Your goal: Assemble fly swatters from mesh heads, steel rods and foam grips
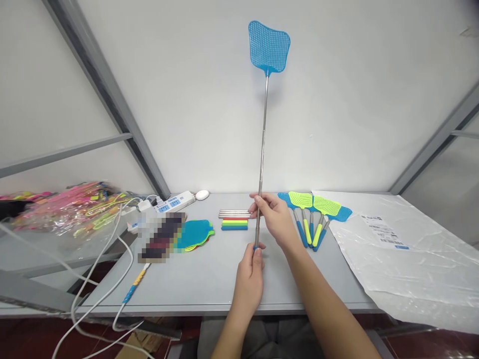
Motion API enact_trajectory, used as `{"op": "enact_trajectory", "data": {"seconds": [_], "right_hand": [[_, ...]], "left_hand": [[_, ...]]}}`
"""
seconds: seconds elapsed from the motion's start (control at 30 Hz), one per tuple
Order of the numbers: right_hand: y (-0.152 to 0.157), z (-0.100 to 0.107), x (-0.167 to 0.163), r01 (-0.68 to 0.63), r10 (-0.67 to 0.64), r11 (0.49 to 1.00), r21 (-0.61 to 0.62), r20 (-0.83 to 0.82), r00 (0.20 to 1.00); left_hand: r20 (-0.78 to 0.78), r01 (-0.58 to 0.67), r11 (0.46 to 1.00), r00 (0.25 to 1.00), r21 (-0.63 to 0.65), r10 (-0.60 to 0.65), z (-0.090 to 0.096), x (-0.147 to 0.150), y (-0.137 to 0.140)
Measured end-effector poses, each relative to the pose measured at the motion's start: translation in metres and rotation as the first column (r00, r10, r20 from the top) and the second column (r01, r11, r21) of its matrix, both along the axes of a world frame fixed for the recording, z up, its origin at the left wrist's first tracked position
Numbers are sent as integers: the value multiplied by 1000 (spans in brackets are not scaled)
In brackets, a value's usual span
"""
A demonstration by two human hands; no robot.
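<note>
A fly swatter (269, 48) with a blue mesh head and a long, drawn-out metal rod stands nearly upright before me. My left hand (249, 271) is closed round its handle, which is mostly hidden in the fingers. Higher up, my right hand (273, 214) pinches the metal rod between thumb and fingers. Behind my hands lie several metal rods (234, 213) in a row, with coloured handle grips (234, 224) just in front of them. To the left is a pile of loose swatter heads (196, 234), blue on top. Several assembled swatters (312, 214) are fanned out on the right.
A white plastic sheet with a label (407, 269) covers the right side of the grey table (187, 289). At left are a power strip (175, 201), a white mouse-like object (202, 195), a pixelated device (162, 237), loose white cables and plastic-bagged colourful items (75, 209).
</note>
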State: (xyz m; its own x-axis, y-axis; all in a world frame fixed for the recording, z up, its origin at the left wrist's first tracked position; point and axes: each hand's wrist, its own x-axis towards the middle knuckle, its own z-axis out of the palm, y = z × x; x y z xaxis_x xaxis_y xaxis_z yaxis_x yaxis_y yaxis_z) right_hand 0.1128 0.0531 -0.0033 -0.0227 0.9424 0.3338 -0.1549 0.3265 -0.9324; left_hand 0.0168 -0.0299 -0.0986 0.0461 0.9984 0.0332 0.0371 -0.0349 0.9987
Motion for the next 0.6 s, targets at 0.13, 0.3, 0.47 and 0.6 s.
{"op": "enact_trajectory", "data": {"seconds": [0.13, 0.3, 0.47, 0.6], "right_hand": [[-7, -18, 0, 59, -60, 998, -20, -53, 997], [-10, -25, 21, 18, -20, 997, -75, -33, 999], [-23, -31, 27, -82, 84, 988, -130, 11, 996], [-36, -39, 18, -136, 142, 971, -199, 16, 990]], "left_hand": [[-96, 47, 999, 994, 19, -45, 0, -1, -1], [-162, 61, 997, 985, 52, -52, 1, -2, -1], [-141, 43, 998, 989, 36, -38, 1, 0, -1], [-69, 1, 999, 998, 47, 2, 0, 1, -1]]}}
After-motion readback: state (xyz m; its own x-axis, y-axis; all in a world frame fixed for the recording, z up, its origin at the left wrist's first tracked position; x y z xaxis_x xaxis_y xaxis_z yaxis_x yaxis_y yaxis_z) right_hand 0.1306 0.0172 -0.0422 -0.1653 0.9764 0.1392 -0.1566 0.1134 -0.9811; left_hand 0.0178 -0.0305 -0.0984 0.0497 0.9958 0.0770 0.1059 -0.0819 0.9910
